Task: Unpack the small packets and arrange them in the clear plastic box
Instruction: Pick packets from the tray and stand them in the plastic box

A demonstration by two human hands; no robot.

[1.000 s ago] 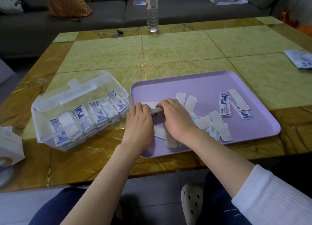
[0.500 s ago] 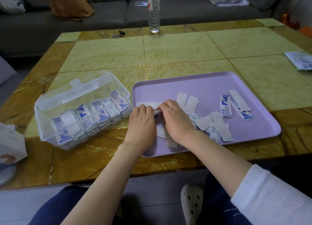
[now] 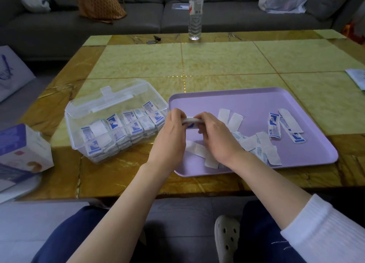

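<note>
- Head view, largest first: marble-patterned table [image 3: 227, 65] serving as the work surface, with a water bottle [image 3: 195, 16] parked at the far edge, well apart from the sorting.
- Right of centre, lilac tray [image 3: 246, 98] set with its near edge close to the person, apparently to corral the loose packets [image 3: 274, 125] and white strips [image 3: 230, 117] scattered over its near half.
- Just beside the tray's left edge, clear plastic box [image 3: 73, 132], lid hinged open toward the far side, long axis running near-left to far-right. Placed, by the look of it, for a short carry from tray to box.
- Inside it, filed packets [image 3: 126, 122] stacked in rows along that long axis, blue print facing up. Box seemingly well filled already.
- Above the tray's left corner, left hand [image 3: 169, 136] and right hand [image 3: 217, 136], fingers curled, each pinching one end of the same small stack. Two-ended grip probably meant to square it up or to pull it apart; cannot tell which.
- Smallest, held bundle [image 3: 190, 121] lying roughly level, long axis left to right between the hands, a blue-printed corner showing under the right fingers. Lifted off the tray, near the box's right end.
</note>
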